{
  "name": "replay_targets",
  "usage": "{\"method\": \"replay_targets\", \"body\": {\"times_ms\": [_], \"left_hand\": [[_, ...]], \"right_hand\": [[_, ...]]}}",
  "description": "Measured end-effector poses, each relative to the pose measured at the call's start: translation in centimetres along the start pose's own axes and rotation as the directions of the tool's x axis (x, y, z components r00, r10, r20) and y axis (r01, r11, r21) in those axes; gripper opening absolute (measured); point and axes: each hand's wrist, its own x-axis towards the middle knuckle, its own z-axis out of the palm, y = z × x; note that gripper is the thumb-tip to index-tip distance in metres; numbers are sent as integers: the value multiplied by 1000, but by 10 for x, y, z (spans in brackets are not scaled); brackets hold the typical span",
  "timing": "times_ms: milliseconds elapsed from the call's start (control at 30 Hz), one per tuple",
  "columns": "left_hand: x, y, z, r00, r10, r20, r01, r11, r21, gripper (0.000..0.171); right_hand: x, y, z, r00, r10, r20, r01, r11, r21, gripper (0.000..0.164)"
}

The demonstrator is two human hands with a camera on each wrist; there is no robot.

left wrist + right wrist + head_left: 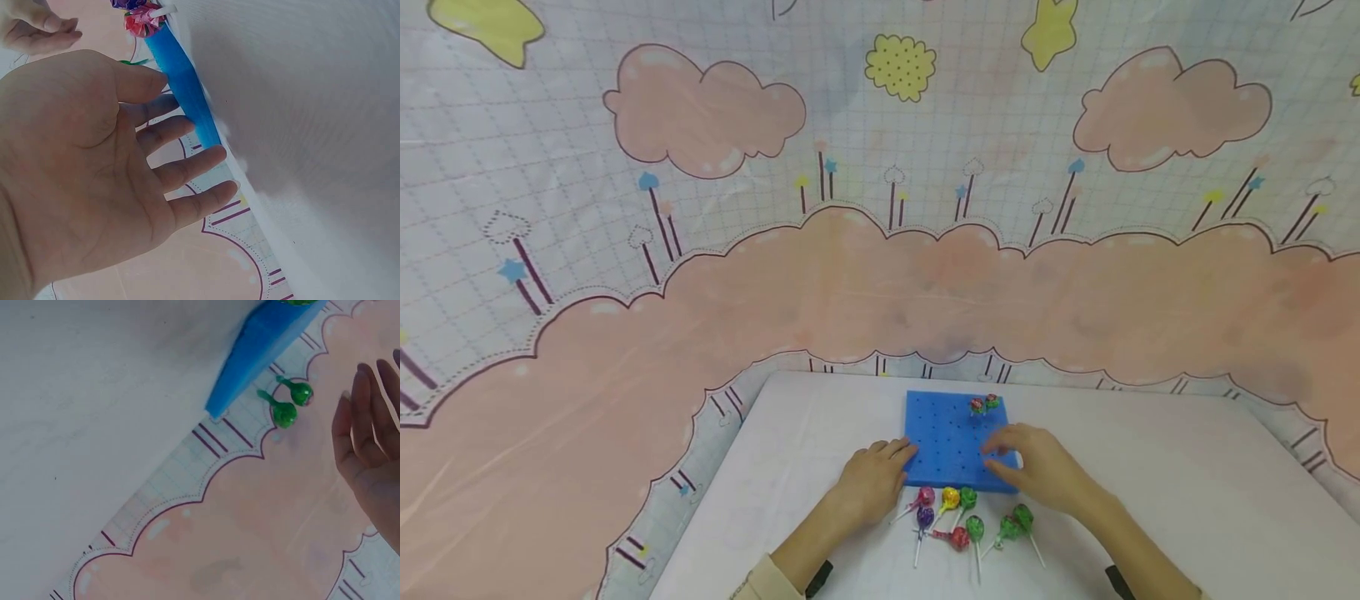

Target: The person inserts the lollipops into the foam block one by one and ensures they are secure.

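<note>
In the head view, a blue board (936, 442) with rows of small holes lies flat on the white table. Two lollipops (977, 406) with green and red wrappers stand in it near its far right corner; the right wrist view shows these lollipops (285, 415) rising above the board (244, 362). My left hand (872, 482) rests at the board's left edge, fingers extended against its side (187, 87). Over the board's right part is my right hand (1041, 467), thumb and fingers apart with nothing between them.
Several loose lollipops lie in front of the board: pink (926, 497), yellow (951, 498), purple (925, 517), red (959, 538) and green (975, 528), with more green ones (1023, 517) below my right hand. A cloud-patterned cloth (925, 292) hangs behind the table (1150, 467).
</note>
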Motion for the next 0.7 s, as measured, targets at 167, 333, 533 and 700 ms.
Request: {"method": "replay_targets", "body": {"times_ms": [167,333,533,700], "left_hand": [[0,0,-1,1000,3,-3,-3,1000,3,45],[-1,0,-1,1000,-5,-3,5,1000,0,45],[-1,0,0,1000,-1,-9,1,1000,3,45],[0,-1,4,1000,-1,-12,1,1000,5,45]], "right_hand": [[-7,2,-4,998,17,56,-19,999,44,15],[-12,4,-6,985,70,159,-79,995,53,17],[-16,7,-9,961,116,251,-136,989,64,19],[-20,11,-13,936,120,331,-163,981,105,25]]}}
